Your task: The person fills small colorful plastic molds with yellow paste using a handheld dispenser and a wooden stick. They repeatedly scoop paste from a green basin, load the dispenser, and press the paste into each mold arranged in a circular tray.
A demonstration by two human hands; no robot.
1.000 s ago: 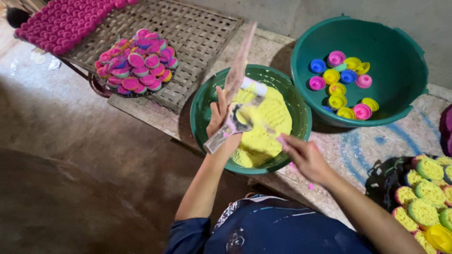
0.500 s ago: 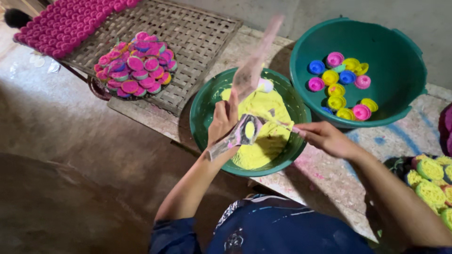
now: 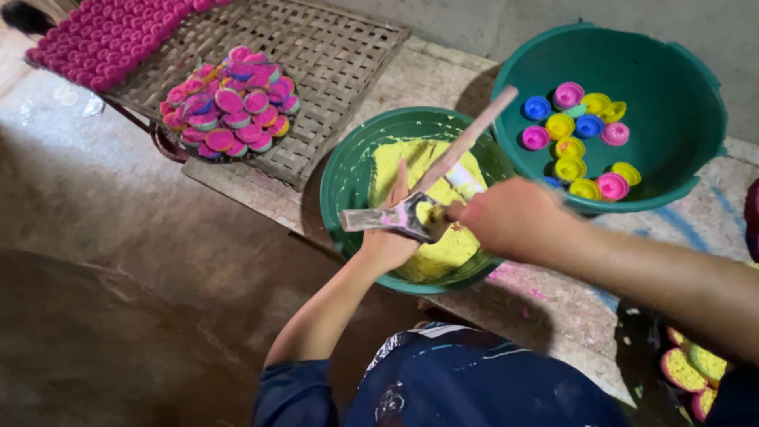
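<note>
My left hand [image 3: 387, 241] is shut on a hinged metal mould [image 3: 395, 217] with a long pink-stained handle [image 3: 474, 130] that slants up to the right. I hold it over a green bowl [image 3: 341, 178] of yellow dough [image 3: 439, 253]. My right hand [image 3: 514, 217] comes in from the right, its fingers closed on the mould's dough-smeared end. Whatever sits inside the mould is hidden by my fingers.
A large teal basin [image 3: 708, 95] at the right holds several small pink, yellow and blue cups [image 3: 577, 130]. A woven tray [image 3: 340, 55] at the back carries a pile of pink cakes [image 3: 229, 103] and rows of pink pieces [image 3: 103, 32]. Yellow cakes [image 3: 696, 368] lie lower right.
My right hand has moved left from beside the bowl onto the mould. The mould's long handle has tipped from nearly upright to slanting right.
</note>
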